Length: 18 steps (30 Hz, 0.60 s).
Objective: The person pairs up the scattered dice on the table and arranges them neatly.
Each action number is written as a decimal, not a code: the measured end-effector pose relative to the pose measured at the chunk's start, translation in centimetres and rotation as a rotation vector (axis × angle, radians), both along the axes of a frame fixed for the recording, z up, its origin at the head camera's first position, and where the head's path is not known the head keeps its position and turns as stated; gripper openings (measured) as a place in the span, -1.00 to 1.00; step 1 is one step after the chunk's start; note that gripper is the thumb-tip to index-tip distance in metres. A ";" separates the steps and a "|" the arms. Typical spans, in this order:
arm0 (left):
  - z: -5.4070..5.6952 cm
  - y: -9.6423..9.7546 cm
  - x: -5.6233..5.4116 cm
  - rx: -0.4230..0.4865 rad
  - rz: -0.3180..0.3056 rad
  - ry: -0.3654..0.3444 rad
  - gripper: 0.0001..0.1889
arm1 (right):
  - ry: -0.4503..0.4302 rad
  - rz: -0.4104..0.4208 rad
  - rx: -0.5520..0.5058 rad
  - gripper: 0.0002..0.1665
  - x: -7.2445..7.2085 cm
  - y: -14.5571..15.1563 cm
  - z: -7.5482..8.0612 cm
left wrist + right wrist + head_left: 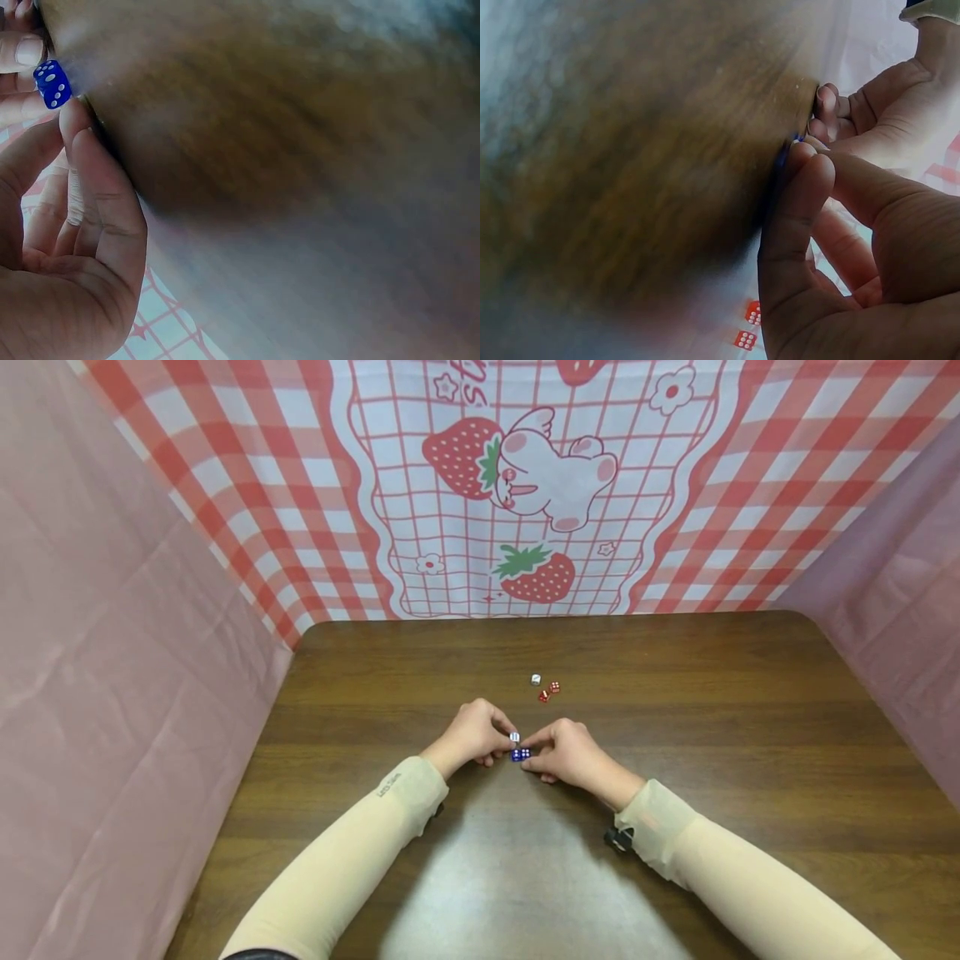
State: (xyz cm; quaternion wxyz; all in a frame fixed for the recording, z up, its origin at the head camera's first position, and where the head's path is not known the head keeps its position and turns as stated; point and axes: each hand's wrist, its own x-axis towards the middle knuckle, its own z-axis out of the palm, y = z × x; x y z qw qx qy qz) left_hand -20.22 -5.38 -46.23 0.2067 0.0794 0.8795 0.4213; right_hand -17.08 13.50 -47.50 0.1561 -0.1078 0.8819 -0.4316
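Note:
Two blue dice (521,755) with white pips sit side by side on the wooden table, between the hands. My left hand (480,733) comes in from the left, its thumb and index finger pinching a white die (514,737) just behind the blue pair. From the right, my right hand (566,750) holds the right-hand blue die between thumb and index finger. The left wrist view shows one blue die (52,84) between the fingertips of both hands; the white die is hidden there. In the right wrist view the fingers mostly cover the blue dice.
Farther back on the table (375,693) lie another white die (536,679) and two red dice (555,687), close together. A strawberry-print checked cloth (360,485) hangs behind the table, and pink cloth (112,652) hangs at both sides.

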 end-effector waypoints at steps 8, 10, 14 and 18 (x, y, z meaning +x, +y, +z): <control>-0.1 0.0 -0.1 0.011 0.012 -0.013 -0.90 | -0.005 0.024 -0.018 -0.65 -0.2 0.6 0.1; -0.1 0.0 -0.1 0.012 0.015 -0.017 -0.91 | -0.006 0.036 -0.036 -0.63 -0.4 0.9 0.2; 0.0 0.1 0.0 0.011 0.016 -0.015 -0.91 | 0.000 0.044 -0.075 -0.59 -1.0 1.7 0.9; 0.0 0.0 0.0 0.010 0.016 -0.011 -0.90 | 0.014 0.000 -0.094 -0.58 -2.3 2.2 1.9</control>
